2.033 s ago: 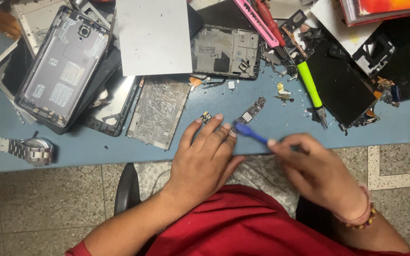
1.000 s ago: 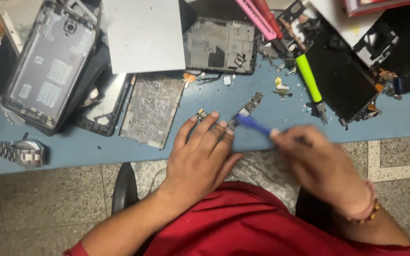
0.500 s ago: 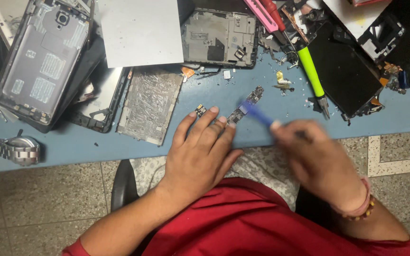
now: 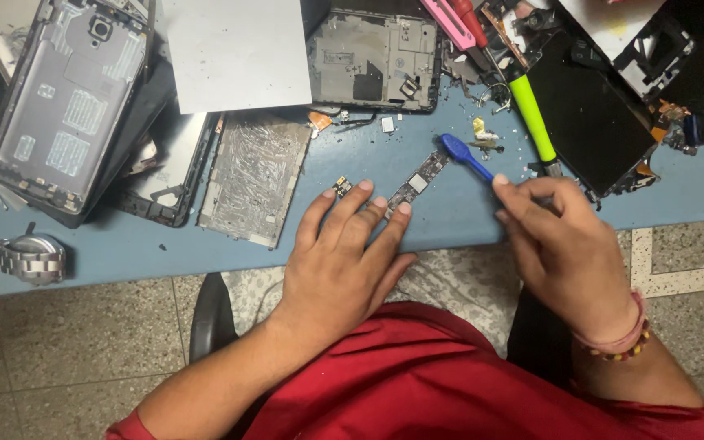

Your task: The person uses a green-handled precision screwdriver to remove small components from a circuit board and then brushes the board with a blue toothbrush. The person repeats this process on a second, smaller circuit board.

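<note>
On blue table [image 4: 450, 220] | speckled floor below | left hand [image 4: 344, 261] pins circuit board [image 4: 419, 181] | right hand [image 4: 568, 244] pinches blue brush [image 4: 464, 156]

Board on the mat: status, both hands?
Left hand fingertips pin board flat on blue mat. Right hand holds blue brush, head at board's far end. Loose screws and scraps close by.

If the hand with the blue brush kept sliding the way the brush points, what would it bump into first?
Probably the narrow circuit board: the right hand aims the blue brush up-left, its head right at that board's far end.
</note>
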`<action>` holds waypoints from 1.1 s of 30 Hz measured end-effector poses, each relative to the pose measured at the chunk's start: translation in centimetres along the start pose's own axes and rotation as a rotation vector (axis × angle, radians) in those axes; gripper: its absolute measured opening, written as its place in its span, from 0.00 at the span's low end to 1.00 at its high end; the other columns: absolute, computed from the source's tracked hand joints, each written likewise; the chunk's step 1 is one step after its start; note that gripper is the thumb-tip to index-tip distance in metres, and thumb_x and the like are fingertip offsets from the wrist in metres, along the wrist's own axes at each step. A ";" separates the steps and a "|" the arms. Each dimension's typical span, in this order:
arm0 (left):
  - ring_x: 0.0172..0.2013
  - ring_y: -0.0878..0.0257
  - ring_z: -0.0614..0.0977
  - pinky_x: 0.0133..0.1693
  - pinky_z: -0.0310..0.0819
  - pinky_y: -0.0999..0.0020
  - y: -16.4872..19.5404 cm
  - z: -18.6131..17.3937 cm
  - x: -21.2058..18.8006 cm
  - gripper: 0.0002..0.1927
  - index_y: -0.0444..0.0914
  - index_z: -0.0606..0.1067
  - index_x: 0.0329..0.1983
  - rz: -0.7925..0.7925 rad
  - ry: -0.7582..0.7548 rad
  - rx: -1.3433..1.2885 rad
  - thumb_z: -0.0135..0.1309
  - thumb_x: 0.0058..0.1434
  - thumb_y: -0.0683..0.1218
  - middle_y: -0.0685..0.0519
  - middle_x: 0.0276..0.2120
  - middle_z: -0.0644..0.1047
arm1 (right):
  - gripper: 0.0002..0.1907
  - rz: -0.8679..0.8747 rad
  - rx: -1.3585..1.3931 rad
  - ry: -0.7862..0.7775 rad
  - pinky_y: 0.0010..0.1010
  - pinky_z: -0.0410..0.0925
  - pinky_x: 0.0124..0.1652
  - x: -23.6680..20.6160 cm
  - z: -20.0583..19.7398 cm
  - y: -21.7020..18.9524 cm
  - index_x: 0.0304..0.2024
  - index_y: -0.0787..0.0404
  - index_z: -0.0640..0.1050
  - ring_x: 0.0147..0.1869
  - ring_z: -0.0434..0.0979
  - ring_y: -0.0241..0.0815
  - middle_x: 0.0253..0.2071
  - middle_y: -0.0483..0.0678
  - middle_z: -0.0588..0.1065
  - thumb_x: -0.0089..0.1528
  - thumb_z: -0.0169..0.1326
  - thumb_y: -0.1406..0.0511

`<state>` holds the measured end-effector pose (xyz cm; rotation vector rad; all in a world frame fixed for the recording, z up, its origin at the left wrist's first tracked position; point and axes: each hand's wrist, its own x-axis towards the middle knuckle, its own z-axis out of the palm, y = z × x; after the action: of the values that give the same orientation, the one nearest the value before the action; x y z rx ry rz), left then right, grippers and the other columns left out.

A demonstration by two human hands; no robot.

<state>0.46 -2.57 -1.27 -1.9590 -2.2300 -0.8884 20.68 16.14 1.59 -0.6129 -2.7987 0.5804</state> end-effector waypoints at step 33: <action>0.66 0.50 0.70 0.67 0.60 0.46 0.1 0.0 0.1 0.28 0.37 0.73 0.64 0.001 -0.016 -0.021 0.63 0.65 0.54 0.45 0.57 0.74 | 0.23 -0.025 0.122 -0.074 0.21 0.67 0.28 0.2 -0.7 -0.9 0.58 0.54 0.80 0.33 0.74 0.32 0.44 0.46 0.77 0.60 0.60 0.72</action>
<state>0.50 -2.53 -1.21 -1.9828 -2.2368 -0.9039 20.40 15.73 2.63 -0.5411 -2.8088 0.7777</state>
